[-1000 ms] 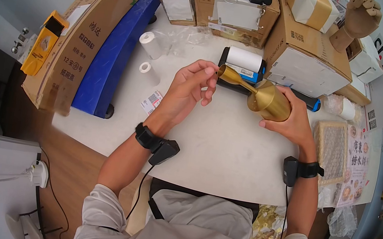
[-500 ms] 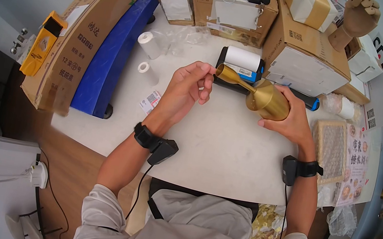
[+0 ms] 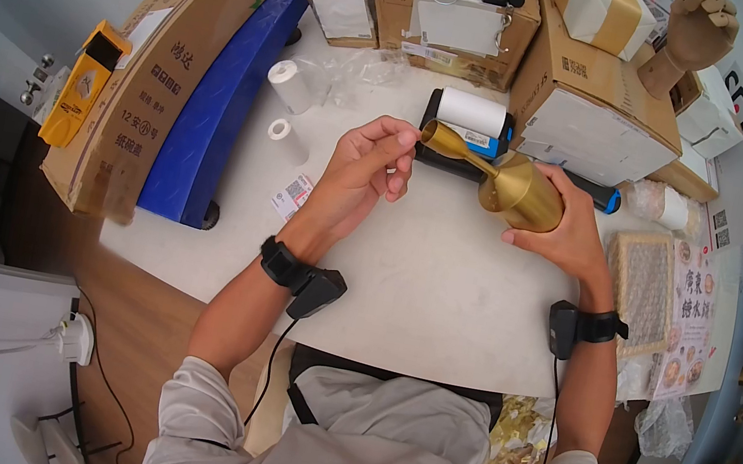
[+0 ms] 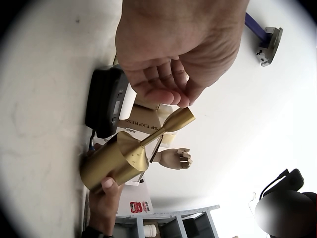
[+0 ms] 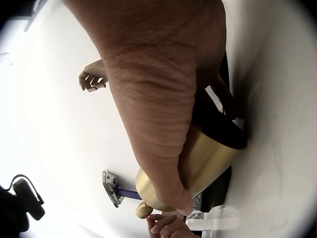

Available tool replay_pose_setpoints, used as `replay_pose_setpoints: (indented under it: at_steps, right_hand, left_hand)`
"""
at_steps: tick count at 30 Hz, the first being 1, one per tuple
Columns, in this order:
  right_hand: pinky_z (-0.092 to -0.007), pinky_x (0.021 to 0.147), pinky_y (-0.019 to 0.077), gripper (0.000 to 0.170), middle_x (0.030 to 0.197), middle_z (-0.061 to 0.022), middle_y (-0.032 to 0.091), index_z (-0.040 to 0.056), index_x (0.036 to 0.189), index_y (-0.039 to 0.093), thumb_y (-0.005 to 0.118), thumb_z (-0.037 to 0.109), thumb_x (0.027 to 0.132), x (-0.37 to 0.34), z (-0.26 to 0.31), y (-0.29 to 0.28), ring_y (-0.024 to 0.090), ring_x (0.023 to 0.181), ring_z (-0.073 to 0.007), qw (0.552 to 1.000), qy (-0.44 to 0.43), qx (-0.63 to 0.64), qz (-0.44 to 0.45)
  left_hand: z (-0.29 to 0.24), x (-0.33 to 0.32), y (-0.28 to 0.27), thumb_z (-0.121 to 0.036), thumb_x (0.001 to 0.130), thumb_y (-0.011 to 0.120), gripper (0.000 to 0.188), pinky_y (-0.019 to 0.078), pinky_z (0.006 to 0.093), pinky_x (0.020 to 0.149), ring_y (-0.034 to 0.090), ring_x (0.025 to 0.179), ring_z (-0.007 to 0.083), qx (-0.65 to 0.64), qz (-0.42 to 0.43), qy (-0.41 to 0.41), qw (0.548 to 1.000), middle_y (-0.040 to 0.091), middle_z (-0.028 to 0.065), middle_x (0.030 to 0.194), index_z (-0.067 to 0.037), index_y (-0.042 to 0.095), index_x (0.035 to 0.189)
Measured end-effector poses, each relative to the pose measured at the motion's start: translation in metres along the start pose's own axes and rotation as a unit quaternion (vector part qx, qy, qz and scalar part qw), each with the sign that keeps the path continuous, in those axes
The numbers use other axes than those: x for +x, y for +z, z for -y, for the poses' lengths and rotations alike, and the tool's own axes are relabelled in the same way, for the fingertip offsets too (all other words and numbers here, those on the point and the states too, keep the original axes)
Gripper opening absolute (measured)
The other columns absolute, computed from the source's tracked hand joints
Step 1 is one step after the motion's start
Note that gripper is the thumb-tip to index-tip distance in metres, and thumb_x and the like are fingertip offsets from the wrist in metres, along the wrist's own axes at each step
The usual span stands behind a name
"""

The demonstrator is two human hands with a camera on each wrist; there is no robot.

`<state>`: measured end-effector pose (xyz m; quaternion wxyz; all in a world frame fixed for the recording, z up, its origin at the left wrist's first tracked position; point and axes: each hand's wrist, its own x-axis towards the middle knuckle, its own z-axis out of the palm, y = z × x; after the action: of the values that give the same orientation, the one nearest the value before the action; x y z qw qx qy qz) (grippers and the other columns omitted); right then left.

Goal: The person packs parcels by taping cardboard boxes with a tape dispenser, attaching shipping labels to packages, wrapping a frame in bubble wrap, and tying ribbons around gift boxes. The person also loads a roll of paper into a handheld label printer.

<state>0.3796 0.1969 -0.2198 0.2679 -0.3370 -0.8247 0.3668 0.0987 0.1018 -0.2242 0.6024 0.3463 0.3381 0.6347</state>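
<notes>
A gold metal vessel (image 3: 528, 197) with a wide body, a thin neck and a small flared end lies tilted in the air above the table. My right hand (image 3: 571, 228) grips the wide body from the right, with the thumb along its near side. At the flared end (image 4: 179, 119), my left hand (image 3: 362, 171) pinches the rim between thumb and forefinger, its other fingers curled loosely. The right wrist view shows the dark opening (image 5: 218, 126) at the body's wide end, partly covered by the right hand (image 5: 153, 104).
Behind the hands is a black and blue label printer (image 3: 443, 154) with a white roll. Two small rolls (image 3: 291, 87) stand to the left, near a blue stand (image 3: 214, 117). Boxes (image 3: 598, 113) line the back; a woven tray (image 3: 641, 292) lies right.
The left thumb and fingers have shifted slightly at the flared rim. The right hand keeps the same grip on the body.
</notes>
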Motion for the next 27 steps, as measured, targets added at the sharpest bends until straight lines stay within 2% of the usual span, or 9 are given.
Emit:
replay_pose_setpoints:
  at_steps: [7, 13, 15, 21, 27]
  right_hand:
    - [-0.0341, 0.091, 0.0505, 0.078, 0.107, -0.0119, 0.070, 0.0033, 0.123, 0.061, 0.094, 0.033, 0.059, 0.000, -0.001, 0.000, 0.067, 0.098, -0.0242, 1.000, 0.003, 0.002, 0.000]
    - [-0.0336, 0.091, 0.0504, 0.077, 0.107, -0.0120, 0.070, 0.0037, 0.123, 0.061, 0.094, 0.032, 0.060, 0.000, -0.001, 0.000, 0.067, 0.097, -0.0238, 1.000, 0.006, 0.007, 0.005]
    - [-0.0335, 0.091, 0.0504, 0.077, 0.107, -0.0119, 0.070, 0.0037, 0.123, 0.061, 0.094, 0.032, 0.060, 0.000, -0.002, 0.000, 0.067, 0.097, -0.0237, 1.000, 0.005, 0.008, 0.004]
    - [-0.0333, 0.090, 0.0506, 0.076, 0.106, -0.0115, 0.070, 0.0036, 0.123, 0.061, 0.093, 0.031, 0.060, 0.000, 0.000, 0.000, 0.067, 0.096, -0.0234, 1.000, 0.004, 0.006, 0.003]
    - [-0.0333, 0.089, 0.0508, 0.076, 0.105, -0.0114, 0.071, 0.0034, 0.123, 0.061, 0.093, 0.030, 0.060, 0.000, -0.002, 0.001, 0.067, 0.095, -0.0232, 1.000, 0.005, 0.016, 0.001]
  left_hand:
    - [-0.001, 0.000, 0.000, -0.019, 0.099, 0.064, 0.013, 0.0423, 0.0212, 0.053, 0.052, 0.059, 0.0050, -0.015, 0.003, -0.010, 1.000, 0.058, -0.0028, 0.077, -0.007, 0.064, 0.104]
    - [-0.002, 0.000, 0.006, -0.009, 0.092, 0.067, 0.012, 0.0431, 0.0232, 0.057, 0.056, 0.069, 0.0078, 0.041, -0.024, -0.004, 0.999, 0.063, 0.0006, 0.086, -0.007, 0.063, 0.103]
    - [0.004, 0.001, 0.000, -0.003, 0.087, 0.069, 0.016, 0.0435, 0.0238, 0.059, 0.058, 0.077, 0.0085, 0.055, 0.012, 0.012, 0.998, 0.064, 0.0045, 0.096, -0.007, 0.062, 0.101]
    - [0.007, 0.001, -0.001, 0.000, 0.083, 0.074, 0.020, 0.0440, 0.0236, 0.060, 0.058, 0.082, 0.0091, 0.075, 0.046, 0.023, 0.996, 0.060, 0.0116, 0.113, -0.009, 0.058, 0.091]
    - [0.006, -0.001, 0.001, 0.001, 0.079, 0.079, 0.026, 0.0450, 0.0236, 0.058, 0.060, 0.084, 0.0097, 0.077, 0.064, 0.004, 0.995, 0.060, 0.0110, 0.114, -0.012, 0.057, 0.084]
